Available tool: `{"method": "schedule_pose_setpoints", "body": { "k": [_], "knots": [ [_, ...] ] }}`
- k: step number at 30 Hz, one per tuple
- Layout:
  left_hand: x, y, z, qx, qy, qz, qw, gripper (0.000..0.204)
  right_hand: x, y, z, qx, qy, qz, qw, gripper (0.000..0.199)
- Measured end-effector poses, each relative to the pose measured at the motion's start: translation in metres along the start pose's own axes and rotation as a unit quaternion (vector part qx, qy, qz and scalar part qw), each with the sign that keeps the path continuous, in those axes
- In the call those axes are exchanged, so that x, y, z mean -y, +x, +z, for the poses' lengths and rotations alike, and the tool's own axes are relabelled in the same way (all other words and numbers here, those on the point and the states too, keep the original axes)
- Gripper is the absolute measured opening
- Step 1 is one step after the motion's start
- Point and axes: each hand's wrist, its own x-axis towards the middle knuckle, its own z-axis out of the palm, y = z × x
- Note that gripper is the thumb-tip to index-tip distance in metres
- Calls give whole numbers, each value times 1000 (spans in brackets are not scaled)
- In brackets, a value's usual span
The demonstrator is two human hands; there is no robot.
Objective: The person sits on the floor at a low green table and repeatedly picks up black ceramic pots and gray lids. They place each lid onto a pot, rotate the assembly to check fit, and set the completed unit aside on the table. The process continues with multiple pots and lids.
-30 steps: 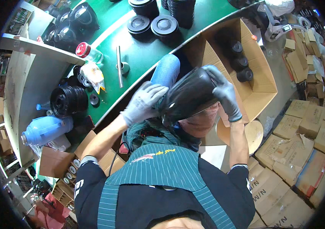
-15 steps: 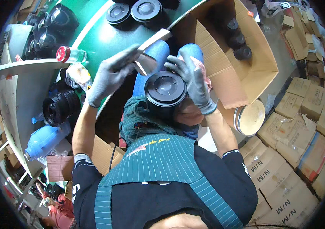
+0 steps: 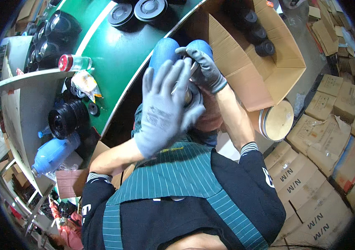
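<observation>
My left hand, in a grey glove, is open above my lap, its fingers stretched out and its back up. It hides most of the black round part resting in my lap. Just beyond that part, my gloved right hand is closed, with thumb and fingers pressed together. A thin pale edge shows beside its fingers; I cannot make out what it belongs to. My left fingertips are close to the right hand, and whether they touch is hidden.
On the green tabletop ahead stand two black discs, a red-lidded jar and a plastic bag. An open carton at the right holds black round parts. Stacked cartons fill the far right.
My left hand let go of the pale curved strip and swung right, spreading over the black part. My right hand moved off the part's side and closed just beyond it.
</observation>
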Motion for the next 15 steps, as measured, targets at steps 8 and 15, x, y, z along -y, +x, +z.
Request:
{"method": "schedule_pose_setpoints", "body": {
  "k": [8, 15],
  "knots": [
    [132, 9, 42, 22, -459, -74, 885, 62, 84, -73, 83, -20, -5, -42, 999, 35],
    [134, 95, 76, 307, -567, -27, 764, 64, 126, -47, 133, 299, -364, -125, 873, 28]
  ]
}}
